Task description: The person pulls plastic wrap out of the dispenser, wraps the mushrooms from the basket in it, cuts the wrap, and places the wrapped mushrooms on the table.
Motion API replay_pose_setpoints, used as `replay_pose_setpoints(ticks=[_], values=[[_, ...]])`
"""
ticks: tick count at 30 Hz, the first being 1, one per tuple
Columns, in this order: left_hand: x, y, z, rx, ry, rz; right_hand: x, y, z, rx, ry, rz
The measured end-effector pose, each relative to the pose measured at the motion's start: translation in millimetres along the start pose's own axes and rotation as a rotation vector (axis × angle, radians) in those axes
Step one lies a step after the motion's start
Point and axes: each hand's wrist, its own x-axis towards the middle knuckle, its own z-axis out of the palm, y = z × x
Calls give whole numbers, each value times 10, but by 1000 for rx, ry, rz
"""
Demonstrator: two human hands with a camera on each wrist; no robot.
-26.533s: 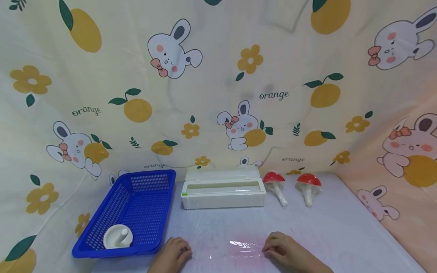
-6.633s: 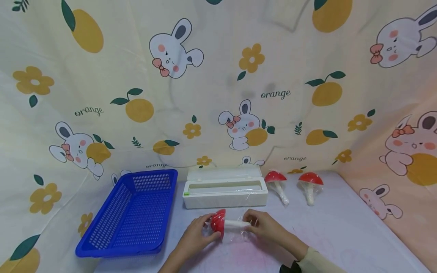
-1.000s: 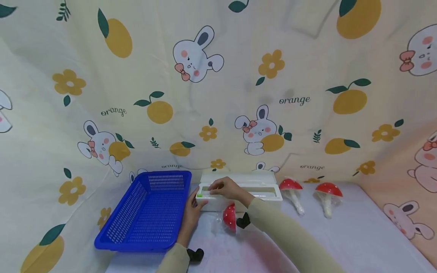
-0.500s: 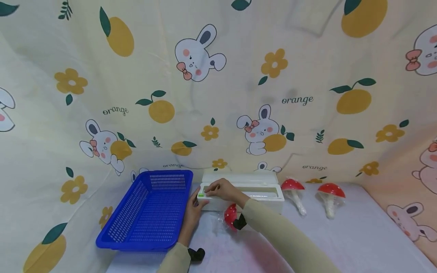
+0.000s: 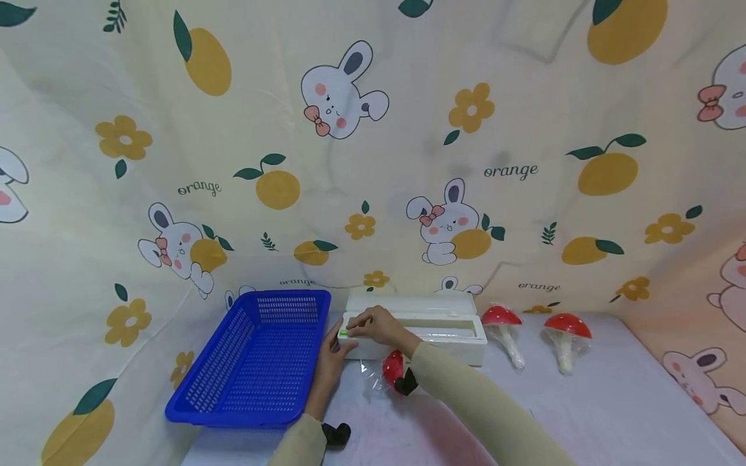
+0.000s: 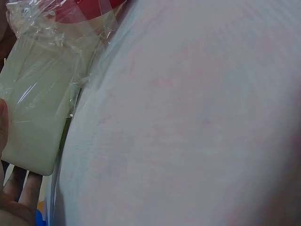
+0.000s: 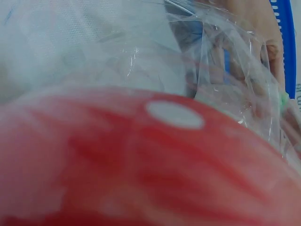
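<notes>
A white cling film dispenser [image 5: 414, 349], lid raised, sits at the back. My left hand [image 5: 329, 364] grips its left end, thumb on the front; the left wrist view shows fingers [image 6: 29, 188] behind that end. With curled fingers, my right hand [image 5: 375, 325] pinches at the small green slider [image 5: 343, 332] on the dispenser's front left corner; the fingertips partly cover it. Under the right wrist lies a red toy mushroom [image 5: 393, 367] in clear film [image 5: 370, 377], its stem hidden by the sleeve. Its spotted cap [image 7: 141, 160] fills the right wrist view.
A blue plastic basket [image 5: 256, 369] stands left of the dispenser, close to my left forearm. Two film-wrapped red mushrooms [image 5: 502, 317] lie right of the dispenser. A printed cloth [image 5: 373, 162] hangs behind the table.
The right hand has slid a little left along the dispenser, onto the green slider. The left hand keeps its place. Much earlier, both hands held the mushroom in film, and a white piece lay in the basket.
</notes>
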Motion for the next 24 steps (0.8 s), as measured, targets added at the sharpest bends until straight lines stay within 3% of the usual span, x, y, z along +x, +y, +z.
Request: replay_pose_setpoints(ticks=[17,24], values=[[32,-22,-1,-8,-5,3,-9,-30,25,12,16,28],[22,-33,9,18,14,-39,-2,-41,35,14,6,40]])
